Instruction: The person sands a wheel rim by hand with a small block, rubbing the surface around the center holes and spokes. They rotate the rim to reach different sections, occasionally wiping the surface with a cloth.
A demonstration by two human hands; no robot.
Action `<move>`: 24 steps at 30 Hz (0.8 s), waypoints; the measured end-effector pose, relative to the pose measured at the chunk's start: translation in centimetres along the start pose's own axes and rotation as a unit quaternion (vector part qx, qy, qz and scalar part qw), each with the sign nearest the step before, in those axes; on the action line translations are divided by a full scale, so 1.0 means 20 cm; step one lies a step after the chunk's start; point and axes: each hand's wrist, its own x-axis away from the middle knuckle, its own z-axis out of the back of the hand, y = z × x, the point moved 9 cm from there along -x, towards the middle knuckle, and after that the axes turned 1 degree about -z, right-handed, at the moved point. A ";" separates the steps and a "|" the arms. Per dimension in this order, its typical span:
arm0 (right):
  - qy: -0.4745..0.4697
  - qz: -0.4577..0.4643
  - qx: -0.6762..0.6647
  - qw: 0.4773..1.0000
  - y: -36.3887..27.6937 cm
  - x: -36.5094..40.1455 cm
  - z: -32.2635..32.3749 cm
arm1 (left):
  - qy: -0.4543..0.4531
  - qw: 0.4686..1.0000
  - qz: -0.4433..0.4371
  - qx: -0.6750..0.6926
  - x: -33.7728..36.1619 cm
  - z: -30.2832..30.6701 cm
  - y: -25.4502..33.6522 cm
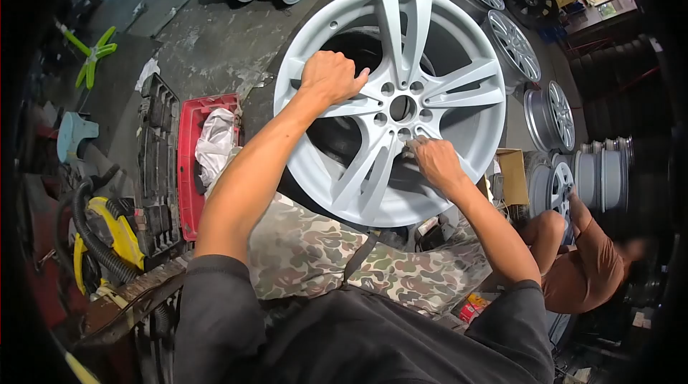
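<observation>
Dark grey, scuffed concrete-like floor [208, 47] spreads around the person, with other wheels [512, 44] standing along its edges. In front, above camouflage-patterned trousers [308, 244], a big matte silver-white wheel [467, 89] lies face up, paired spokes fanning from its round centre hole. Beside it, a red crate [187, 169] holds crumpled white cloth [216, 140]. The left hand [331, 77] curls at a spoke, thumb out; the right hand's [436, 160] bent fingers meet the hub; whether either grips, I cannot tell.
</observation>
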 end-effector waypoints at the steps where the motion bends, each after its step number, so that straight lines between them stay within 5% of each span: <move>1: -0.023 0.003 0.007 1.000 0.00 0.00 0.01 | -0.004 1.000 -0.004 0.002 0.01 0.00 0.01; 6: -0.049 0.018 0.043 0.998 0.04 0.01 -0.12 | -0.013 1.000 0.006 0.001 -0.01 0.01 0.00; 8: 0.075 0.000 -0.038 0.996 0.02 0.17 -0.02 | -0.017 1.000 0.003 -0.002 0.00 -0.03 -0.01; 12: 0.098 -0.047 0.003 0.994 0.01 0.29 -0.08 | 0.017 1.000 0.000 0.023 -0.01 -0.02 0.01; 24: 0.062 -0.096 0.055 0.992 0.00 0.17 -0.16 | 0.033 0.999 0.012 0.019 -0.02 -0.01 0.00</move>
